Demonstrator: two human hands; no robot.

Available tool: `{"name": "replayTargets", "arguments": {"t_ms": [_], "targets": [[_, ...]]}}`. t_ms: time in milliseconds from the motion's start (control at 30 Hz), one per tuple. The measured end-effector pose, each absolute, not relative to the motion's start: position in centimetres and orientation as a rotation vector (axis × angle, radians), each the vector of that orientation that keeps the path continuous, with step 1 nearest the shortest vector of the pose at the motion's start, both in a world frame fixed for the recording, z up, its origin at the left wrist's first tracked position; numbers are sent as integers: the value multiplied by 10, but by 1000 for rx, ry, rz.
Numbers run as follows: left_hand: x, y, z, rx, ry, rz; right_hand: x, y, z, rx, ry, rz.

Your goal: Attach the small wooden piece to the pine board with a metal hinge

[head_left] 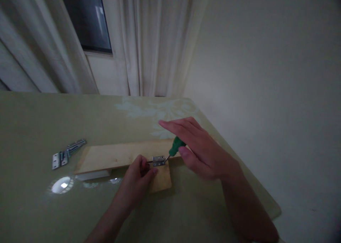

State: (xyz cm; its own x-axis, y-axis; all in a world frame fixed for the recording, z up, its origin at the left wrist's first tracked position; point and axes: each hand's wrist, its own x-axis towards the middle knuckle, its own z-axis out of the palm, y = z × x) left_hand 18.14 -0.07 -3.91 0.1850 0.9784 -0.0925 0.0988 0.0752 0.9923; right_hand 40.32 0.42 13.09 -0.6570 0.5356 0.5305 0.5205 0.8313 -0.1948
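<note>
A long pale wooden board (117, 156) lies on the table (39, 122), with a smaller wooden piece (162, 181) against its near edge. A small metal hinge (158, 160) sits across the joint of the two pieces. My right hand (198, 149) holds a green-handled screwdriver (176, 147) between thumb and fingers, its tip resting at the hinge's right side. My left hand (140, 177) is curled beside the hinge's left edge, fingertips pressed on the wood and touching the hinge.
A larger metal strap hinge (66, 152) lies on the table to the left of the board. A bright lamp reflection (61, 184) shines on the glossy tabletop. Curtains and a dark window stand behind; the table's right edge runs close to my right arm.
</note>
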Motion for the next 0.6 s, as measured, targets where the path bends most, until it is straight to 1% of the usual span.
{"name": "replayTargets", "arguments": {"t_ms": [67,100,133,167,200,267,300,333,367,400,500,533,567,600], "targets": [[181,-1,-40,1293,1167,963,406,3,133,-742,-2403,297],[181,-1,-39,1290,1163,959,407,2,134,-741,-2391,359],[181,-1,-38,1287,1158,955,408,3,133,-745,-2388,354],[182,-2,-37,1283,1154,951,408,4,132,-753,-2397,270],[182,-2,-36,1282,1149,948,408,5,130,-756,-2410,106],[182,-2,-35,1282,1147,947,406,7,126,-746,-2397,-341],[182,-2,-34,1282,1145,948,405,8,125,-751,-2372,-512],[182,-2,-34,1282,1144,951,404,9,125,-770,-2359,-585],[182,-2,-34,1281,1147,952,403,9,126,-792,-2362,-552],[182,-2,-34,1280,1152,951,403,8,128,-806,-2380,-434],[182,-2,-34,1277,1169,945,406,6,133,-777,-2411,56],[183,-2,-34,1276,1171,948,408,6,134,-758,-2405,167],[183,-2,-34,1276,1170,954,409,6,134,-744,-2402,210],[183,-2,-34,1275,1166,959,410,6,133,-739,-2409,173]]}}
